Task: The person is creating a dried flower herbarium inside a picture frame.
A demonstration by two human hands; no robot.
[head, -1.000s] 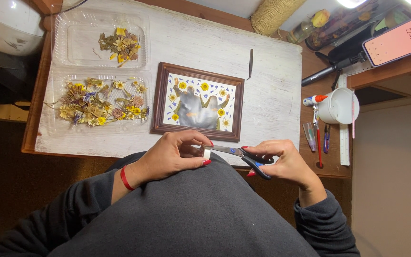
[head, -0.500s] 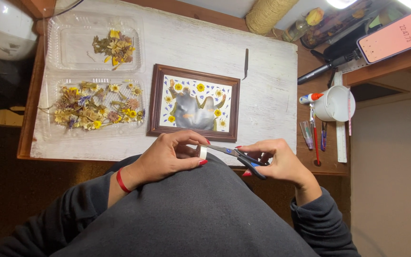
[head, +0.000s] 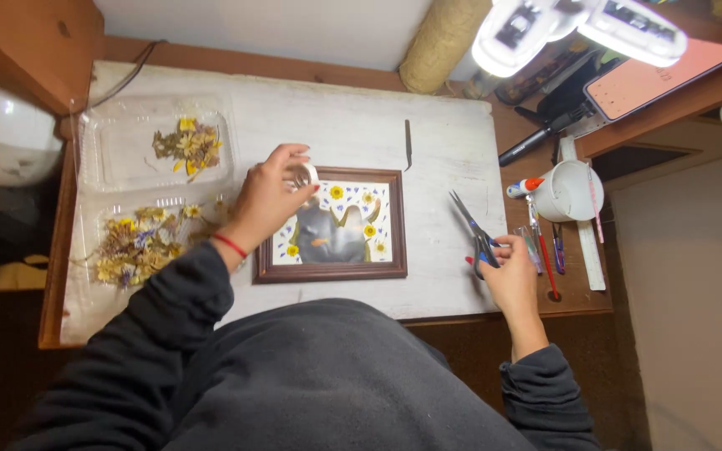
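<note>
White work board (head: 353,125): bears a wooden picture frame (head: 333,271), its picture already ringed with pressed flowers. Plastic trays of dried flowers (head: 139,242): plenty unused. Left hand (head: 267,196): fingers clamped on small tape roll (head: 304,175) above the frame's corner. Right hand (head: 507,271): resting closed on scissors (head: 474,230), blades apart.

The person wore a dark charcoal, soft-knit long-sleeved sweatshirt (head: 327,376) that filled the lower part of the view, its fabric plain and unmarked, with broad folds across the chest. Both sleeves ended in ribbed cuffs; the left cuff sat pushed a little up the forearm, and the right cuff bunched at the wrist. A thin red cord bracelet (head: 231,245) circled the left wrist just past the cuff. The left hand (head: 271,194) and the right hand (head: 511,280) were bare, ungloved, and the fingernails showed red polish.
</note>
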